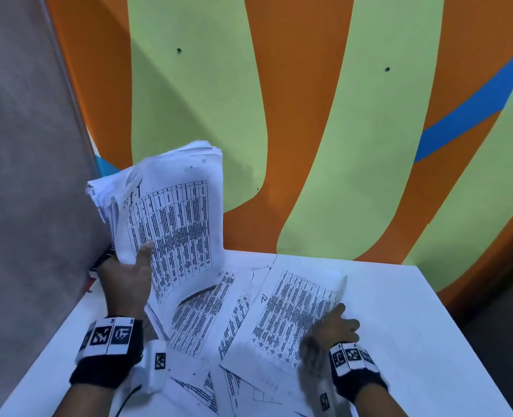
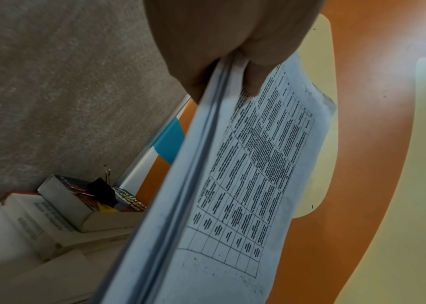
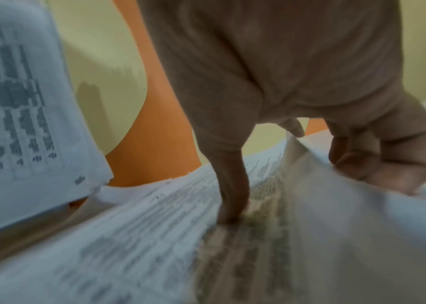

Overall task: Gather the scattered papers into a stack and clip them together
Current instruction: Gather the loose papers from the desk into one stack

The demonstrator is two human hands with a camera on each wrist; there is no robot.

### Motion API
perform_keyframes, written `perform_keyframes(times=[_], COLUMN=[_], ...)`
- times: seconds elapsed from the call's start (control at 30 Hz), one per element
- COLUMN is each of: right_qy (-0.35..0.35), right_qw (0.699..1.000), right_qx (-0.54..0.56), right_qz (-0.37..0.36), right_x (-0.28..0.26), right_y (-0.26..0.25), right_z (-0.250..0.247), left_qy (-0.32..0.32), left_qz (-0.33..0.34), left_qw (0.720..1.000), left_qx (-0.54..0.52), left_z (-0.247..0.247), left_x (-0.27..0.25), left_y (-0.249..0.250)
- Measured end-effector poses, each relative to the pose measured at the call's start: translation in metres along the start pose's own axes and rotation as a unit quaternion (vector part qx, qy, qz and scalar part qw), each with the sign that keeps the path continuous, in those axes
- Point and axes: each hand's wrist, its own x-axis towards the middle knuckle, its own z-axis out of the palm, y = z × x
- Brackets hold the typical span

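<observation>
Gripping floppy printed stack (image 1: 171, 212), left hand (image 1: 128, 275); right hand (image 1: 336, 325) pinching thin sheet (image 1: 294, 314).

The wall (image 1: 309, 115) behind the table's far edge is painted in wavy orange and pale green bands, with a blue stripe near its upper right. The table (image 1: 430, 326) is plain white, and the papers (image 1: 243, 320) lying on it and the held stack (image 1: 174, 212) are white with black printed tables and text. Both wristbands (image 1: 107, 350) are black with white panels bearing black-and-white square codes; the binder clip (image 2: 101, 190) on the books (image 2: 76, 205) at the table's far left corner is black.
</observation>
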Motion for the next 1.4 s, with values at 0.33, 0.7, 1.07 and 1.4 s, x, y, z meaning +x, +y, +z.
perform_keyframes(times=[0.33, 0.7, 1.07, 1.4], right_qy=[0.007, -0.225, -0.17, -0.211], right_qw=[0.958, 0.851, 0.914, 0.913], right_qx=[0.265, 0.472, 0.368, 0.348], right_qz=[-0.108, -0.043, -0.007, -0.02], right_x=[-0.013, -0.053, -0.07, -0.071], right_y=[0.025, -0.071, -0.154, -0.169], right_z=[-0.06, 0.013, 0.077, 0.092], left_qy=[0.021, 0.065, 0.053, 0.055], left_qz=[-0.037, -0.049, -0.104, -0.1], left_qw=[0.999, 0.996, 0.991, 0.992], left_qx=[0.01, 0.027, 0.063, 0.045], left_z=[-0.027, -0.054, -0.072, -0.073], left_x=[0.014, 0.008, 0.013, 0.011], left_y=[-0.016, 0.001, -0.033, -0.038])
